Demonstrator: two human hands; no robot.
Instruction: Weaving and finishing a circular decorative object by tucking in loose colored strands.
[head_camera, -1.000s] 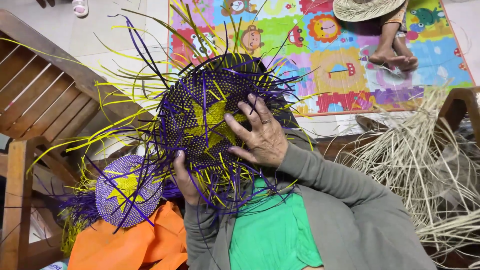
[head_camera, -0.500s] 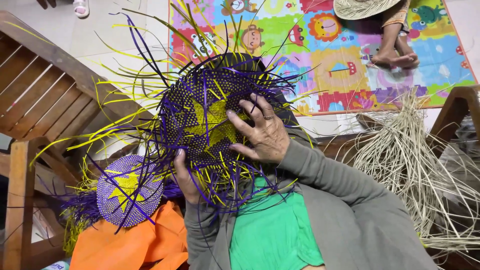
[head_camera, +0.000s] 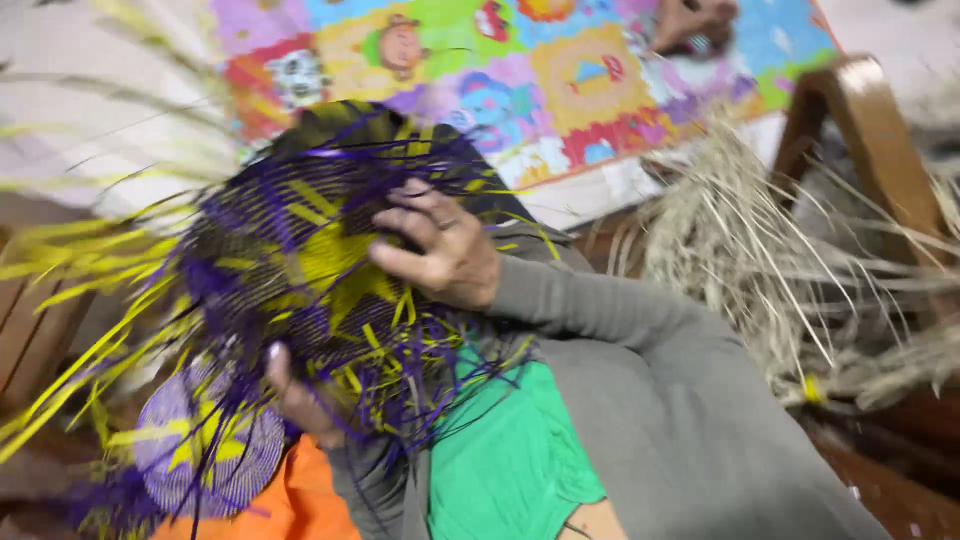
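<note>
While the purple-and-yellow woven piece (head_camera: 300, 260) rests in the lap, its flat face turned up and loose strands fanning left, the right hand (head_camera: 445, 250) presses spread fingers on top and the left hand (head_camera: 300, 395) grips its lower edge; a colourful play mat (head_camera: 520, 80) covers the floor; motion blur hides the weave

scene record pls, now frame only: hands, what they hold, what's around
left hand: grips the lower edge of the woven piece
right hand: spread flat on the woven piece
woven piece: purple and yellow, domed, loose strands sticking out
second weave: smaller, purple and yellow, lower left, on orange cloth
straw bundle: pale, to the right
mat: colourful, on the floor behind
image: motion-blurred
</note>
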